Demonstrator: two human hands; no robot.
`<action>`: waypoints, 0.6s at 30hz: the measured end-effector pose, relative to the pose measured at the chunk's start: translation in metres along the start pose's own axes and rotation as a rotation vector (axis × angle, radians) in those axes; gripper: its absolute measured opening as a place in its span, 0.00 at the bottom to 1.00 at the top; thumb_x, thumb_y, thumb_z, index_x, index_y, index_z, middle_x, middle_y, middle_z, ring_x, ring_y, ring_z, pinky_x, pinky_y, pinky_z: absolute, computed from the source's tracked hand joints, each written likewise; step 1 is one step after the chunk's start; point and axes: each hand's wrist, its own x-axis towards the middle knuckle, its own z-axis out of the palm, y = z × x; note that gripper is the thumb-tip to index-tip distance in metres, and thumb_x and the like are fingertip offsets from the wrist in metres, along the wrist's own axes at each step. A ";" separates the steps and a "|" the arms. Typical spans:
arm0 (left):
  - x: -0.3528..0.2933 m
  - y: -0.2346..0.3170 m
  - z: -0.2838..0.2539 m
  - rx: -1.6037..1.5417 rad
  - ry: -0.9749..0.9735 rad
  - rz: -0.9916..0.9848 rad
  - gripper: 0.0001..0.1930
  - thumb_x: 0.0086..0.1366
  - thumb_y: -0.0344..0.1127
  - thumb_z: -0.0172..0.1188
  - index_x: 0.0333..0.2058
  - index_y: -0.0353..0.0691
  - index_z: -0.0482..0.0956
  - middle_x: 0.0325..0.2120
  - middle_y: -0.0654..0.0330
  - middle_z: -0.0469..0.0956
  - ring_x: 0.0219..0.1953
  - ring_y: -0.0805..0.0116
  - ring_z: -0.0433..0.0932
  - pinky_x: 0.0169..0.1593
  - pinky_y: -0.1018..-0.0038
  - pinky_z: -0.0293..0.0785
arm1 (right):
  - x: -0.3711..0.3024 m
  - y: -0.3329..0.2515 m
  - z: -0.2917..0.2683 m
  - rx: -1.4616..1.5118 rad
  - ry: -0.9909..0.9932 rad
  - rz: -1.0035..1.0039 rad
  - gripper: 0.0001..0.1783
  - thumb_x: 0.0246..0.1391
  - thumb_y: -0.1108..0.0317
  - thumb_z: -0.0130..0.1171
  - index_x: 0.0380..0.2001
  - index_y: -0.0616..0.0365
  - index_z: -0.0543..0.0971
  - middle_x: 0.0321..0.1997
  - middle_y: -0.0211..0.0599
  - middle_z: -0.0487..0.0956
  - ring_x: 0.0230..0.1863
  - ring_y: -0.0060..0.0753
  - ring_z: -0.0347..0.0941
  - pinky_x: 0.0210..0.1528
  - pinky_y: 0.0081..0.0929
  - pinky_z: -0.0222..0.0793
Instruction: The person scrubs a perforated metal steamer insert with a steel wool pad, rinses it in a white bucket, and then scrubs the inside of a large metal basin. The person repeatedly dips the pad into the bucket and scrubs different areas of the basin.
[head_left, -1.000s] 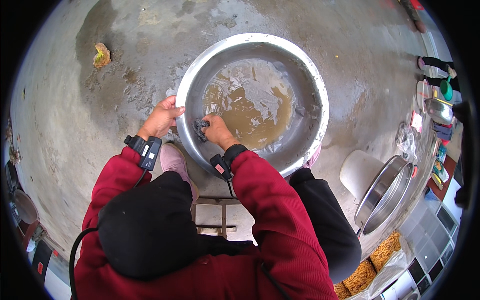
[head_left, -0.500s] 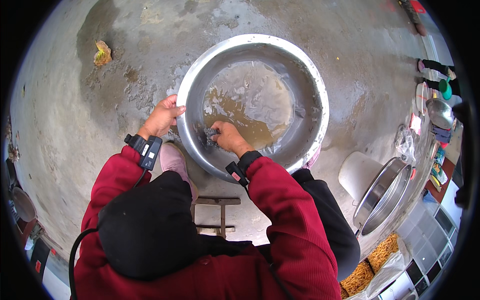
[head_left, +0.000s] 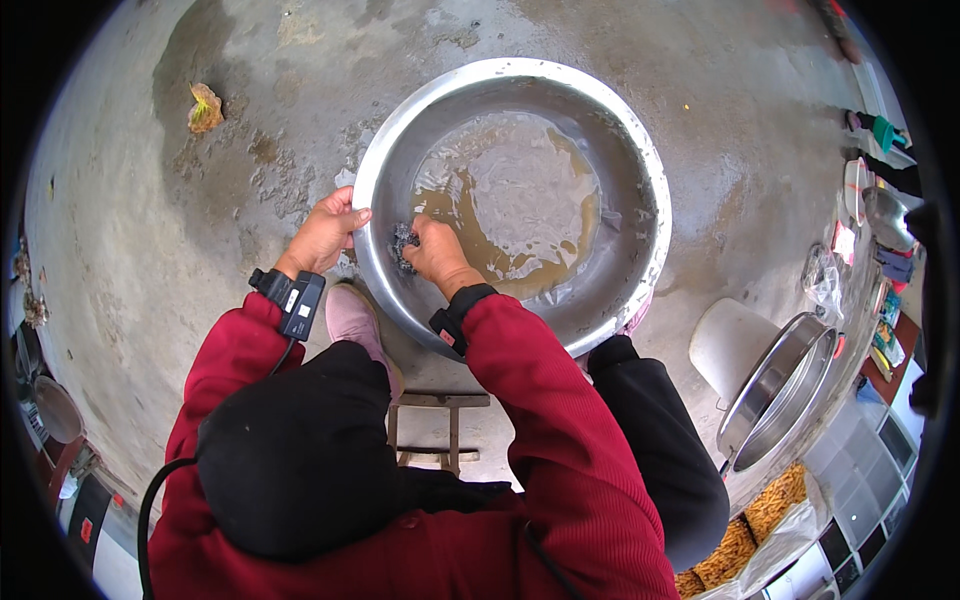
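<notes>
A large metal basin [head_left: 640, 255] stands on the floor in front of me, tilted slightly, with murky brown water [head_left: 470, 225] pooled at its bottom. My left hand [head_left: 325, 237] grips the basin's left rim, thumb on top and fingers outside. Inside the basin, my right hand [head_left: 440, 255] is closed on a grey steel wool scrubber [head_left: 404, 246], pressed against the left inner wall. Part of the scrubber is hidden under the fingers.
A small wooden stool [head_left: 445, 400] stands between my feet. To the right are a white bucket [head_left: 728, 345] and a round metal sieve-like pan [head_left: 780, 390]. Yellow corn cobs [head_left: 775, 500] lie at lower right. A dry leaf [head_left: 205, 108] rests on the wet concrete at left.
My right hand has moved up and left along the basin's inner wall with the scrubber. The basin appears shifted slightly right, and the water has swirled. My left hand stays on the rim.
</notes>
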 end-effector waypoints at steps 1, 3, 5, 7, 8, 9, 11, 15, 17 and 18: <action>0.000 0.000 0.000 0.004 0.012 -0.002 0.14 0.62 0.27 0.56 0.47 0.37 0.70 0.38 0.61 0.77 0.39 0.72 0.78 0.42 0.71 0.79 | 0.001 0.002 0.001 -0.031 0.034 -0.042 0.16 0.40 0.70 0.62 0.33 0.65 0.73 0.32 0.56 0.78 0.38 0.56 0.75 0.43 0.41 0.71; -0.001 0.001 0.001 0.009 0.027 -0.004 0.14 0.62 0.27 0.55 0.47 0.37 0.70 0.38 0.61 0.77 0.39 0.72 0.78 0.41 0.71 0.79 | 0.003 0.006 0.003 -0.121 0.030 -0.089 0.17 0.40 0.69 0.62 0.34 0.65 0.73 0.32 0.56 0.78 0.37 0.56 0.76 0.43 0.42 0.72; -0.003 0.004 0.004 0.014 0.027 -0.007 0.14 0.63 0.27 0.55 0.47 0.37 0.70 0.38 0.60 0.77 0.38 0.72 0.78 0.41 0.72 0.79 | 0.006 0.009 0.004 -0.218 0.071 -0.098 0.17 0.41 0.69 0.61 0.35 0.66 0.72 0.32 0.57 0.78 0.37 0.56 0.76 0.42 0.43 0.72; -0.009 0.006 0.007 0.104 0.006 -0.048 0.14 0.62 0.29 0.56 0.47 0.39 0.71 0.39 0.63 0.77 0.39 0.75 0.77 0.40 0.75 0.76 | 0.010 0.012 0.004 -0.338 0.108 -0.011 0.16 0.42 0.69 0.59 0.34 0.66 0.71 0.31 0.59 0.77 0.36 0.58 0.75 0.41 0.44 0.72; -0.008 0.010 0.006 0.155 -0.005 -0.062 0.14 0.62 0.30 0.56 0.47 0.41 0.72 0.39 0.64 0.77 0.39 0.76 0.76 0.40 0.76 0.75 | 0.012 0.013 0.002 -0.324 0.105 0.094 0.16 0.44 0.69 0.58 0.35 0.66 0.70 0.33 0.59 0.77 0.37 0.59 0.75 0.41 0.46 0.72; -0.008 0.012 0.006 0.139 -0.002 -0.045 0.14 0.62 0.30 0.56 0.47 0.41 0.72 0.39 0.64 0.77 0.38 0.77 0.76 0.40 0.77 0.75 | 0.013 0.014 0.000 -0.322 0.082 0.063 0.16 0.43 0.70 0.58 0.36 0.67 0.70 0.33 0.59 0.77 0.36 0.57 0.76 0.40 0.45 0.73; -0.008 0.011 0.009 0.096 -0.002 -0.037 0.14 0.62 0.31 0.57 0.47 0.41 0.72 0.38 0.65 0.78 0.37 0.77 0.76 0.39 0.78 0.75 | 0.014 0.015 -0.005 -0.328 0.091 0.030 0.17 0.43 0.71 0.59 0.37 0.67 0.70 0.33 0.58 0.78 0.35 0.53 0.78 0.38 0.42 0.75; -0.007 0.009 0.009 0.068 -0.003 -0.045 0.13 0.63 0.30 0.56 0.47 0.41 0.72 0.37 0.65 0.78 0.35 0.78 0.77 0.38 0.78 0.76 | 0.010 0.013 -0.014 -0.104 -0.005 0.138 0.19 0.42 0.69 0.62 0.38 0.67 0.72 0.35 0.59 0.78 0.40 0.56 0.76 0.44 0.42 0.71; -0.008 0.008 0.009 0.067 -0.003 -0.032 0.13 0.63 0.29 0.55 0.47 0.40 0.72 0.37 0.65 0.78 0.36 0.77 0.77 0.38 0.78 0.76 | 0.007 0.010 -0.014 -0.031 -0.096 0.125 0.18 0.41 0.69 0.64 0.36 0.65 0.74 0.35 0.57 0.78 0.39 0.56 0.75 0.42 0.41 0.71; -0.007 0.008 0.009 0.065 0.001 -0.023 0.13 0.63 0.29 0.55 0.47 0.40 0.72 0.37 0.65 0.78 0.36 0.77 0.77 0.39 0.78 0.76 | 0.005 0.009 -0.013 0.000 -0.135 0.122 0.17 0.40 0.70 0.65 0.35 0.64 0.74 0.35 0.56 0.78 0.39 0.56 0.75 0.42 0.41 0.71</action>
